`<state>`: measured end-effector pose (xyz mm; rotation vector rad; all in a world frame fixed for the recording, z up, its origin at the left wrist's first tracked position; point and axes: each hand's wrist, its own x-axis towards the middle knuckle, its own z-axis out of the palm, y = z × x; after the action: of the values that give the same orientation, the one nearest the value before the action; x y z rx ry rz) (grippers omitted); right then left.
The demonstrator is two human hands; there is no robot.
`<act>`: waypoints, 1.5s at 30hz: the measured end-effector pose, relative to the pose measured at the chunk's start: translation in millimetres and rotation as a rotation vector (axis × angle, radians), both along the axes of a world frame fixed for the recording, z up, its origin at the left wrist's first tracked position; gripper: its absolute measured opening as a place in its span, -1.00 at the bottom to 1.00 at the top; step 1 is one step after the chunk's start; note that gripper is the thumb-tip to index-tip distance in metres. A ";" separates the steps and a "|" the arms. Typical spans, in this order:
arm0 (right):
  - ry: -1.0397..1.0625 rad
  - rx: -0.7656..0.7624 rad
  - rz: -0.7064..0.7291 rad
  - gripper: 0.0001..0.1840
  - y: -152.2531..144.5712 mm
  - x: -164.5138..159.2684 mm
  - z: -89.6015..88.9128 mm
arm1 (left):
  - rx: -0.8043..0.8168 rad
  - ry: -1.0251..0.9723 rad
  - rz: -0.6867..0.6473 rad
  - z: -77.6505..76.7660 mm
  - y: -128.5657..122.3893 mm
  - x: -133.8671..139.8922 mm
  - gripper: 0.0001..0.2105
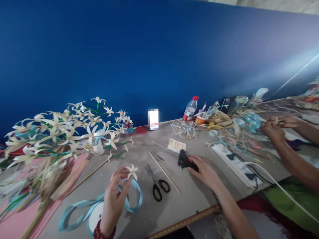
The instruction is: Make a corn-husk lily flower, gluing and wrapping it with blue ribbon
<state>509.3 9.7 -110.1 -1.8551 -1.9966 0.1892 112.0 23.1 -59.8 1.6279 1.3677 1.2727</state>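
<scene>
Between the fingertips of my left hand [115, 192] is a small cream-white flower [132, 171] with narrow curled petals. A spool of light-blue ribbon [96, 214] lies under and beside that hand, with loose loops on both sides. My right hand [203, 170] is closed round the black glue gun [184, 160], whose nozzle end points down at the table. Black-handled scissors [159, 187] lie between my hands, beside a thin wooden stick [164, 173]. Just behind the glue gun is a small printed card [176, 145].
Many white flowers on green stems [62, 129] crowd the left, over pink sheets [32, 212]. A bottle [190, 109] stands near the blue wall. On the right lie a power strip [233, 166] with cables and dried husks [219, 118]. Another person's hands [275, 127] work at far right.
</scene>
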 end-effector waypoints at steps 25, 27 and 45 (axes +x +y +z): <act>-0.076 -0.463 0.360 -0.78 60.9 22.2 65.2 | -0.260 -0.219 -0.161 15.3 -19.5 7.8 -0.77; -0.043 -0.482 0.370 -0.78 66.5 24.7 68.8 | -0.278 -0.232 -0.166 15.9 -19.5 7.9 -0.77; 0.906 -0.484 0.098 -0.54 85.8 50.4 53.3 | -0.434 -0.581 -0.149 9.9 -20.9 22.9 -0.78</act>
<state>559.6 95.5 -56.7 -1.4717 -1.4377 1.3661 134.9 2.2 -49.9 0.9436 1.0392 1.1379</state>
